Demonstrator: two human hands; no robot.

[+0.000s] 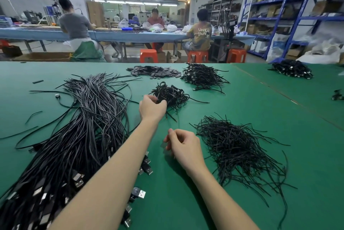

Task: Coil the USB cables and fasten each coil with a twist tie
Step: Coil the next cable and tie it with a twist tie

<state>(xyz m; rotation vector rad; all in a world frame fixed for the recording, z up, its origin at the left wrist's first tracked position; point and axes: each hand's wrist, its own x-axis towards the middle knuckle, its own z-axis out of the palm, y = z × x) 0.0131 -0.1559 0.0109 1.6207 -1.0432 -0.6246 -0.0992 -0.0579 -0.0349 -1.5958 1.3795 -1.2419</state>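
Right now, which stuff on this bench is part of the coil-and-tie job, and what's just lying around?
In the job:
loose USB cables
twist ties
coiled pile at the left hand
right hand

Lying about:
flat dark pieces
far piles

green table [242, 103], loose cables [83, 118], twist ties [236, 146], coiled piles [171, 93]
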